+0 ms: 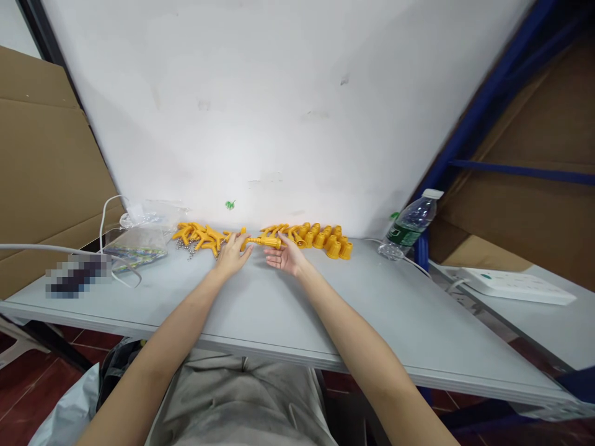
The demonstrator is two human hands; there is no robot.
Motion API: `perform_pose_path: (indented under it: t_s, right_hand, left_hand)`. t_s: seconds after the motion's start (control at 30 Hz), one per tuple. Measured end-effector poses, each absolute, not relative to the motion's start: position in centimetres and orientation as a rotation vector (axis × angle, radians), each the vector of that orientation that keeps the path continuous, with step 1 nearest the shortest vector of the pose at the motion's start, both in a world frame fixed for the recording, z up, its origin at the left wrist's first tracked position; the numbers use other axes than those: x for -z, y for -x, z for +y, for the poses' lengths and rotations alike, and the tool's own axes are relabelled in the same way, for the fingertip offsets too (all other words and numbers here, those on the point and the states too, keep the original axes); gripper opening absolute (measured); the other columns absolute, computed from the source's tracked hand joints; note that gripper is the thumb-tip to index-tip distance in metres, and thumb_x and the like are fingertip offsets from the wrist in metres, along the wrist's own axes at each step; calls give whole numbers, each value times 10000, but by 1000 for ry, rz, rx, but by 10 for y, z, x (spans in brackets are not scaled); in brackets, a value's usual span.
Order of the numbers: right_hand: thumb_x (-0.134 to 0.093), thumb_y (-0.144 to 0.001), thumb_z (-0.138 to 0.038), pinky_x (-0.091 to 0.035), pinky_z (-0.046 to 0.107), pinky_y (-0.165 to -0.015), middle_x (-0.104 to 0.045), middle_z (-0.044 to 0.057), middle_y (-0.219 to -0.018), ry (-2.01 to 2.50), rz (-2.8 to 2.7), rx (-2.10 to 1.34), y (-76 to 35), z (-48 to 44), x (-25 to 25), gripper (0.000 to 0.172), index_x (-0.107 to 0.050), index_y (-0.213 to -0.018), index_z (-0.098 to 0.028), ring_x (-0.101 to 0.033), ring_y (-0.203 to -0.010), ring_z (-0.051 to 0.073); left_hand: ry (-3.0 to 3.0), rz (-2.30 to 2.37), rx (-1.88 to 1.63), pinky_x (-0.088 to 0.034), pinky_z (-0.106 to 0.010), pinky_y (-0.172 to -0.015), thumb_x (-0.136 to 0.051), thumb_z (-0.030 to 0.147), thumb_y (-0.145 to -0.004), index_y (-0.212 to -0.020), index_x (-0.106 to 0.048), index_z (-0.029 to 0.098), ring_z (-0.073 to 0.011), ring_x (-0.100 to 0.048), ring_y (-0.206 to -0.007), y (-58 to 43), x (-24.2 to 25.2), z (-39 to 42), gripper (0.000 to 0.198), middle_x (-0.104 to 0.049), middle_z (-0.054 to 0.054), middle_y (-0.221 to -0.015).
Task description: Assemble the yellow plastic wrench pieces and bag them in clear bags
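An assembled yellow plastic toy piece (264,241) lies at the far edge of the grey table (260,310), between my two hands. My left hand (232,253) rests palm down, fingers stretched out, its fingertips touching the piece's left end. My right hand (287,256) lies palm up and open just right of it, fingertips at the piece's thick end. A heap of yellow forked parts with small metal chains (199,238) sits left of my hands. A row of yellow cone-shaped parts (325,240) stands on the right.
A white wall (279,111) rises behind the table. Clear plastic bags (139,238) and a white cable (109,214) lie at the left. A water bottle (409,226) stands at the right, a white power strip (511,285) beyond it. Cardboard panels flank both sides.
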State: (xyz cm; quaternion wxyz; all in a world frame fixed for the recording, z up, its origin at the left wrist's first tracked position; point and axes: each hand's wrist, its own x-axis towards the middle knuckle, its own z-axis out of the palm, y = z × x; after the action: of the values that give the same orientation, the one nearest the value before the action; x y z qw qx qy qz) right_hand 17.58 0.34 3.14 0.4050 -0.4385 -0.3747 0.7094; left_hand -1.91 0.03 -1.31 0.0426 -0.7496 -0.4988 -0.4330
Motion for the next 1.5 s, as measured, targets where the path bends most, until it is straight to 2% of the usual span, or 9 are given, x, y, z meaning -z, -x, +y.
perform_pose_path:
  t_s: [0.13, 0.27, 0.43, 0.6, 0.7, 0.77, 0.9, 1.1, 1.5]
  right_hand:
    - [-373, -968, -398, -590, 288, -701, -730, 138, -860, 956, -902, -1800, -170, 6, -30, 363, -621, -920, -137, -707, -709, 169]
    - [-482, -920, -378, -580, 314, -804, -724, 130, -991, 919, -968, -1532, -161, 20, -24, 250, -610, -958, -167, -710, -857, 185]
    - [-647, -802, -386, -488, 405, -968, -679, 101, -1158, 1104, -1365, -823, -142, 47, -14, 405, -580, -1156, -202, -646, -1056, 235]
    - [-518, -905, -325, -398, 430, -1017, -671, 151, -1177, 1347, -1874, -335, -115, 59, -9, 424, -516, -1296, -159, -610, -1117, 279]
    - [-470, -926, -257, -325, 430, -1054, -653, 197, -1192, 1513, -2142, -38, -101, 63, -6, 398, -509, -1282, -82, -597, -1129, 296]
    - [-445, -928, -233, -333, 422, -1029, -603, 229, -1263, 1597, -2246, 101, -97, 67, -1, 372, -522, -1248, -60, -585, -1139, 306]
    - [-375, -941, -221, -375, 433, -930, -574, 237, -1290, 1630, -2348, 233, -99, 74, 9, 341, -558, -1198, -91, -563, -1148, 318]
    - [-350, -947, -220, -360, 457, -911, -602, 220, -1220, 1591, -2376, 331, -100, 77, 13, 341, -597, -1151, -104, -572, -1105, 314]
    - [-407, -939, -351, -249, 568, -1036, -615, 203, -1247, 1627, -2338, 315, -107, 75, 13, 391, -582, -1211, -130, -515, -1183, 340]
  left_hand:
    - [2284, -1589, 1351, -508, -368, -874, -540, 335, -886, -1250, -558, 242, -219, -621, -1001, 19, 9, -1, 376, -506, -117, -1299]
    - [2239, -1606, 1465, -476, -413, -959, -518, 298, -893, -1363, -445, 253, -249, -558, -1180, 21, 6, 0, 478, -377, -142, -1465]
    - [2229, -1599, 1518, -444, -434, -1015, -490, 247, -894, -1337, -448, 217, -254, -510, -1252, 25, 9, 4, 446, -440, -151, -1416]
    - [2246, -1560, 1541, -460, -417, -1009, -481, 222, -887, -1292, -472, 211, -235, -530, -1224, 27, 14, 9, 405, -515, -129, -1335]
    - [2234, -1539, 1553, -446, -402, -1031, -475, 213, -883, -1268, -486, 205, -224, -532, -1222, 27, 16, 11, 385, -534, -120, -1302]
    - [2249, -1546, 1553, -449, -399, -1031, -467, 217, -884, -1253, -495, 189, -225, -549, -1201, 26, 17, 11, 371, -531, -130, -1300]
    - [2287, -1602, 1542, -463, -394, -1015, -465, 219, -883, -1226, -510, 196, -220, -575, -1167, 25, 17, 11, 347, -514, -128, -1322]
    - [2314, -1615, 1525, -438, -374, -1045, -465, 209, -875, -1201, -522, 197, -206, -557, -1191, 25, 17, 11, 331, -514, -115, -1322]
    - [2311, -1606, 1492, -465, -402, -1009, -479, 175, -856, -1150, -558, 185, -216, -590, -1135, 25, 19, 12, 304, -527, -127, -1308]
